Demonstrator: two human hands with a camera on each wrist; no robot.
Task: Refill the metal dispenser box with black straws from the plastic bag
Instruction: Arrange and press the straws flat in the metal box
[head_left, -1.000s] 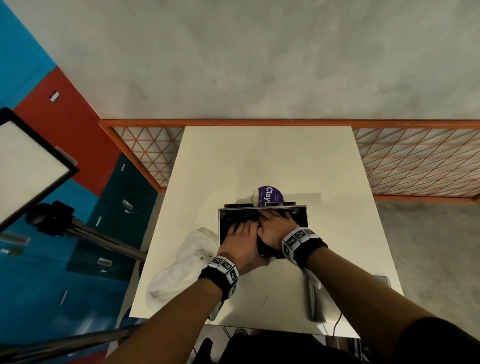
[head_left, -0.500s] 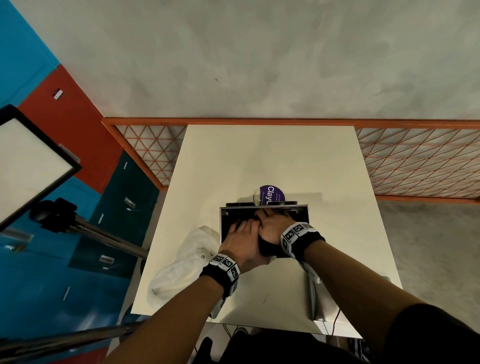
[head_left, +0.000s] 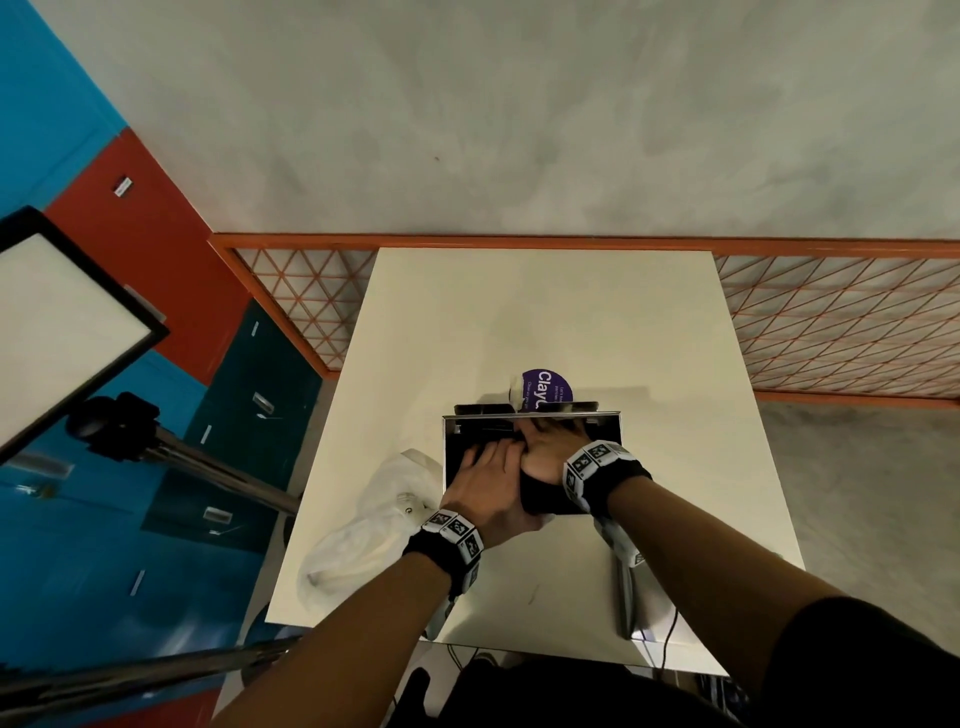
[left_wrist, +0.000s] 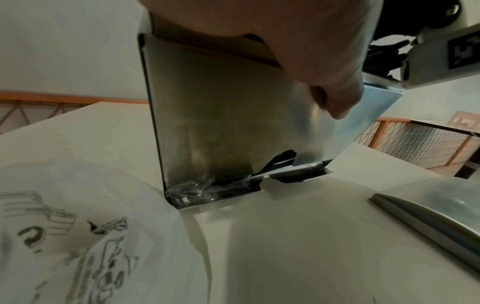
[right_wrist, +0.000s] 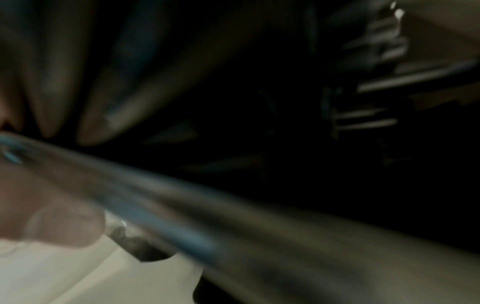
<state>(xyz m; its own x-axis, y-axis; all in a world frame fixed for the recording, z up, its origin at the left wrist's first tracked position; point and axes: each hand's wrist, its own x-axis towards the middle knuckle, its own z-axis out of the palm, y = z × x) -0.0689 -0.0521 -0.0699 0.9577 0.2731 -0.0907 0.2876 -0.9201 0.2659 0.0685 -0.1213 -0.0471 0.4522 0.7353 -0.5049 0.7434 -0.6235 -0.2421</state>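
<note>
On the left of the white table (head_left: 519, 322) a crumpled plastic bag (head_left: 363, 525) lies just beside the upright metal dispenser box (left_wrist: 221, 127). The left hand (head_left: 485, 480) lies flat over the box's open top, fingers straight, pressing down on the black straws (head_left: 470, 447) inside. Close against it on the right, the right hand (head_left: 550, 447) reaches into the far side of the opening, fingers extended onto the straws. A purple-lidded tub (head_left: 543, 387) stands just behind the box. A flat metal lid (left_wrist: 436, 218) lies near right.

The dispenser box (left_wrist: 221, 115) is made of brushed, faintly glossy metal. The bag (left_wrist: 78, 236) is thin translucent plastic, crinkled and printed. The surface (head_left: 545, 322) is finished smooth and matt.
</note>
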